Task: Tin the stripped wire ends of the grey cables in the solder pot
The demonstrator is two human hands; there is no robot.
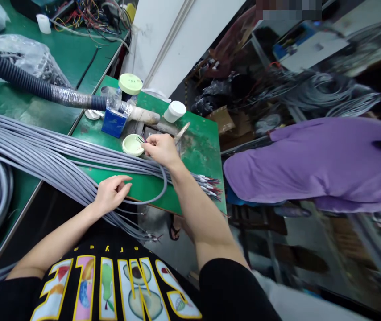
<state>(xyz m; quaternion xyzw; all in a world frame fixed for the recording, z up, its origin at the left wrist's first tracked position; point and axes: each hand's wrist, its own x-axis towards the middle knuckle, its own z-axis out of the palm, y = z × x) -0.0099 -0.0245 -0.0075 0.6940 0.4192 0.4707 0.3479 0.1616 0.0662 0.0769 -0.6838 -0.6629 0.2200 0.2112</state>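
My right hand [161, 149] is closed in a pinch on the stripped end of a grey cable [159, 191], holding its fine wire tips over a small pale green dish [132, 145]. The cable loops down and back toward my left hand [110, 192], which rests with curled fingers on a thick bundle of grey cables [43, 156] lying across the green table [200, 147]. Stripped coloured wire ends [209, 183] of the bundle stick out past my right forearm.
A blue box [113, 122], a pale green lid [130, 83] and a white cap [175, 111] stand behind the dish. A corrugated black hose [19, 78] crosses the table. Another person in a purple shirt [314, 160] is bent over at the right.
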